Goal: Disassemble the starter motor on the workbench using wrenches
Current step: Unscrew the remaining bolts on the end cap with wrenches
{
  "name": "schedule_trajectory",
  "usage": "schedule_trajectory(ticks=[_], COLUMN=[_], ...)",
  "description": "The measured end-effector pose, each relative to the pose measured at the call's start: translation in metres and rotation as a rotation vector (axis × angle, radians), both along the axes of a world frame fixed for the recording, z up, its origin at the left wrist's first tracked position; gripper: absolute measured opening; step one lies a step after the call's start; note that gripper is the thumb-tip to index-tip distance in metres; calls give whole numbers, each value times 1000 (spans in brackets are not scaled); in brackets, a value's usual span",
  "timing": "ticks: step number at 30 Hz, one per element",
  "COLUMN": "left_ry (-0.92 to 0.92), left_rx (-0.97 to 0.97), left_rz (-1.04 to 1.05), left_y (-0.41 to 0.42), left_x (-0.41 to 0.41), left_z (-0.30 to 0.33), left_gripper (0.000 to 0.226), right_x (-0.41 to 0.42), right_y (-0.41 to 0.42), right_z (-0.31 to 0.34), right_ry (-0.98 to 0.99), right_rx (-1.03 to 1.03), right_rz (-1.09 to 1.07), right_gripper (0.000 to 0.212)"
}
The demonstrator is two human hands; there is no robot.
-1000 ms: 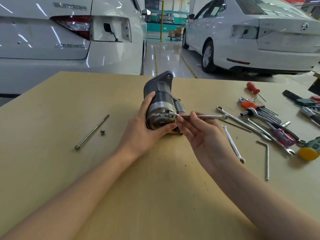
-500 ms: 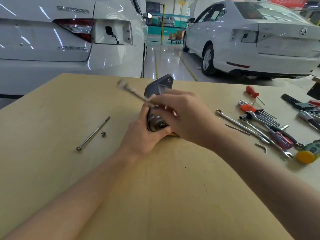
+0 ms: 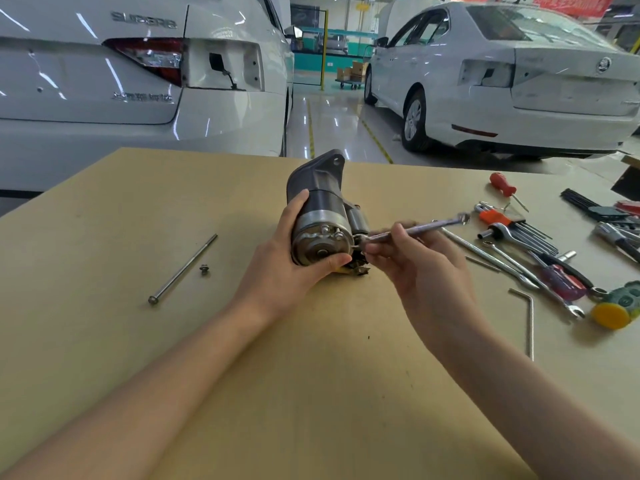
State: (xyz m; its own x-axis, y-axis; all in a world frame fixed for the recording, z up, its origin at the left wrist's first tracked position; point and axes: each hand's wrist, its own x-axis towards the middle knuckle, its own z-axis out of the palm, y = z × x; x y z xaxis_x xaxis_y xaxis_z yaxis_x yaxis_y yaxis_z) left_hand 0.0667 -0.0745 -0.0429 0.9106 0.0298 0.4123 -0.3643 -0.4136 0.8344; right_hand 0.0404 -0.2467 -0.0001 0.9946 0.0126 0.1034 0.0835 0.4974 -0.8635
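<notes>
The starter motor lies on its side in the middle of the tan workbench, its silver end cap facing me. My left hand grips that end, fingers over the left side and thumb under the cap. A slim silver wrench, blurred by motion, is pinched in my right hand. Its near end sits at the small hardware on the motor's lower right; its handle points up and to the right.
A long through-bolt and a small nut lie to the left. Wrenches, a hex key set, screwdrivers, a bent hex key and a yellow-faced mallet crowd the right side. Two white cars stand behind the bench.
My right hand swung the wrench over the top of the motor to the left, then back to the right side, where its end now meets the motor's lower right. My left hand kept its hold.
</notes>
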Motion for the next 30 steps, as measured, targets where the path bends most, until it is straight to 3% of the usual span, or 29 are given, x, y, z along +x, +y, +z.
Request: schedule_trajectory(ticks=[2, 6, 16, 19, 23, 28, 30], left_ry=[-5, -16, -9, 12, 11, 50, 43], left_rx=[3, -19, -26, -31, -12, 180, 269], left_rz=[0, -13, -9, -6, 23, 81, 76], left_y=[-2, -2, -2, -3, -2, 2, 2], left_x=[-2, -2, -2, -2, -2, 3, 5], left_z=[1, 2, 2, -1, -2, -5, -5], left_gripper=[101, 101, 100, 97, 91, 49, 46], right_x=[2, 3, 1, 1, 11, 19, 17], right_y=[-1, 5, 6, 6, 15, 46, 48], right_z=[-4, -7, -8, 2, 32, 46, 46], right_ry=[84, 86, -24, -274, -638, -1080, -1197], right_rx=[129, 184, 76, -263, -917, -1793, -1940], right_rz=[43, 91, 52, -44, -101, 62, 77], right_gripper=[4, 11, 5, 8, 5, 23, 21])
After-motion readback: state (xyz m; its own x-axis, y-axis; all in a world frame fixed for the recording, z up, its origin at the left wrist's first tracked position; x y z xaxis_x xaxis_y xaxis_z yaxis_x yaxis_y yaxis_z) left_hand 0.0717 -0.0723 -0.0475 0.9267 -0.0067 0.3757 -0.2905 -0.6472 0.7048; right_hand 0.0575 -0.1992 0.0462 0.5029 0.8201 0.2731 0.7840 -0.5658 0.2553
